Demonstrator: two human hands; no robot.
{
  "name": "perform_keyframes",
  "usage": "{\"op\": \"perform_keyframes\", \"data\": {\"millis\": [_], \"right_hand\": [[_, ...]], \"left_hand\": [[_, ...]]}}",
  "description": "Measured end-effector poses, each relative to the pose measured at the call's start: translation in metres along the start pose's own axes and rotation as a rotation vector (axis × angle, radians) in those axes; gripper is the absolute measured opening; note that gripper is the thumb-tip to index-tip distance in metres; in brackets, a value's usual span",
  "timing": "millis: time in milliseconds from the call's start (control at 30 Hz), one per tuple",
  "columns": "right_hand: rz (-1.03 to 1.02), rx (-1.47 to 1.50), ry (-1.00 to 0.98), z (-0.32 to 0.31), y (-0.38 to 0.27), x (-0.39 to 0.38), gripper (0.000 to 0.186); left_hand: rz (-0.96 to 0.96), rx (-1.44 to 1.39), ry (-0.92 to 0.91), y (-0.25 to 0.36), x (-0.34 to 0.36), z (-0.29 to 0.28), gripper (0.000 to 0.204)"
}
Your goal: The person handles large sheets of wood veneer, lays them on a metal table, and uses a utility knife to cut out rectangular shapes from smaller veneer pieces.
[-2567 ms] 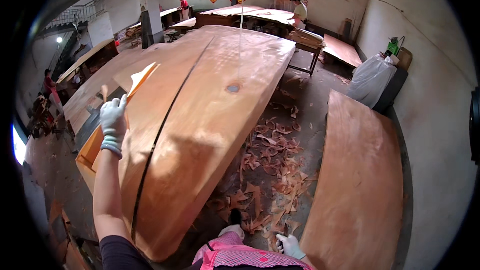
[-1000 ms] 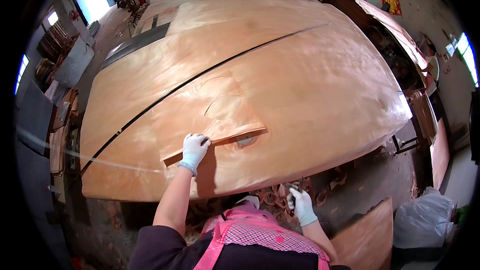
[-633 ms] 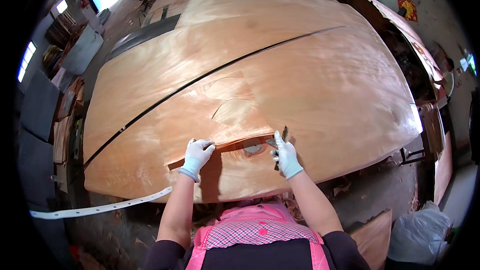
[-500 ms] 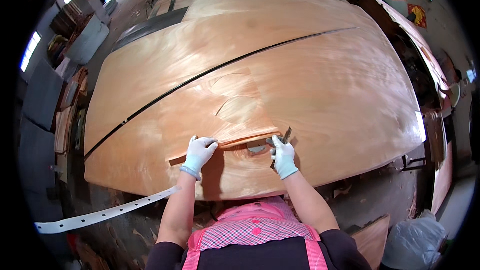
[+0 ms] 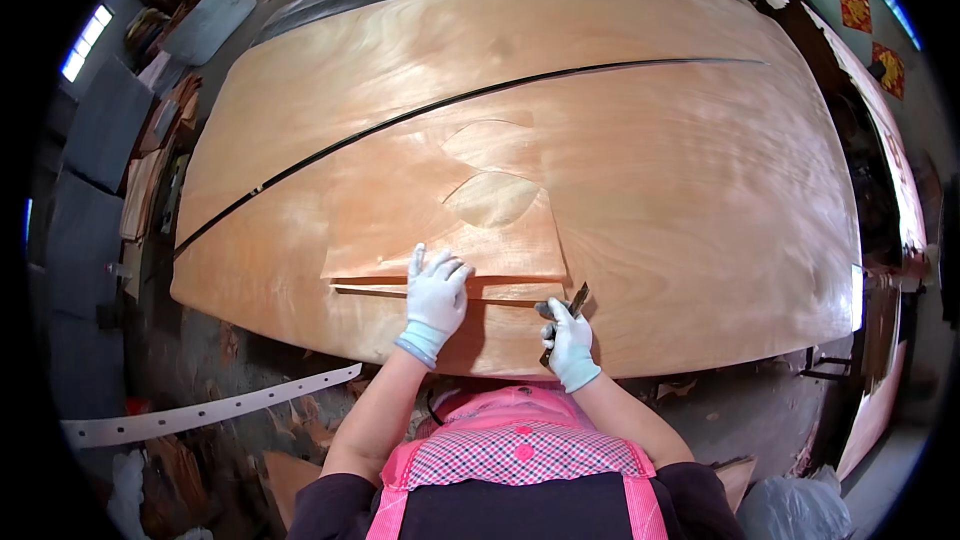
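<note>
A thin sheet of wood veneer (image 5: 390, 225) lies on the large stack of veneer (image 5: 700, 210) in front of me. It has two leaf-shaped cut lines, and a narrow veneer strip (image 5: 500, 292) runs along its near edge. My left hand (image 5: 437, 298), in a white glove, rests over this edge with its fingers spread, gripping nothing. By the right end of the strip, my gloved right hand (image 5: 571, 345) is closed around a dark knife (image 5: 580, 298), its tip pointing away from me. The palm hides much of the knife's handle.
A long thin black strip (image 5: 420, 112) lies across the stack beyond the sheet. At the lower left, a white perforated band (image 5: 215, 408) sticks out beside the stack's near edge. Wood scraps litter the floor, and a clear plastic bag (image 5: 795, 510) is at lower right.
My left hand has let go of the veneer's near edge, moved right and spread its fingers. The sheet's raised edge has come down. My right hand keeps the knife. The whole view has shifted.
</note>
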State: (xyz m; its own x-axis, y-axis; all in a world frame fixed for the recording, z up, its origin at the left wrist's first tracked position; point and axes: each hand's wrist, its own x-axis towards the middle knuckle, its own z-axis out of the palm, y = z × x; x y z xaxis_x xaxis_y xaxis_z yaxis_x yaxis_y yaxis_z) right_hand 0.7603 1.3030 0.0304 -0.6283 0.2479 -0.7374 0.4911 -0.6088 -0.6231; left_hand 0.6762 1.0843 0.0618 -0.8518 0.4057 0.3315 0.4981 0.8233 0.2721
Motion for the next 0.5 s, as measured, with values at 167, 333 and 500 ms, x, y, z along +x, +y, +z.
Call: {"op": "perform_keyframes", "data": {"millis": [167,333,500], "right_hand": [[0.007,0.0,-0.015,-0.008,-0.001,-0.009,0.014],[0.013,-0.001,-0.085,-0.02,-0.005,-0.031,0.013],[0.079,-0.066,-0.114,-0.04,-0.001,-0.034,0.014]], "left_hand": [[-0.189,0.028,-0.101,0.015,-0.001,0.013,0.027],[-0.252,0.119,-0.22,0.022,0.006,0.016,0.04],[-0.281,0.168,-0.376,0.029,0.001,0.021,0.057]]}}
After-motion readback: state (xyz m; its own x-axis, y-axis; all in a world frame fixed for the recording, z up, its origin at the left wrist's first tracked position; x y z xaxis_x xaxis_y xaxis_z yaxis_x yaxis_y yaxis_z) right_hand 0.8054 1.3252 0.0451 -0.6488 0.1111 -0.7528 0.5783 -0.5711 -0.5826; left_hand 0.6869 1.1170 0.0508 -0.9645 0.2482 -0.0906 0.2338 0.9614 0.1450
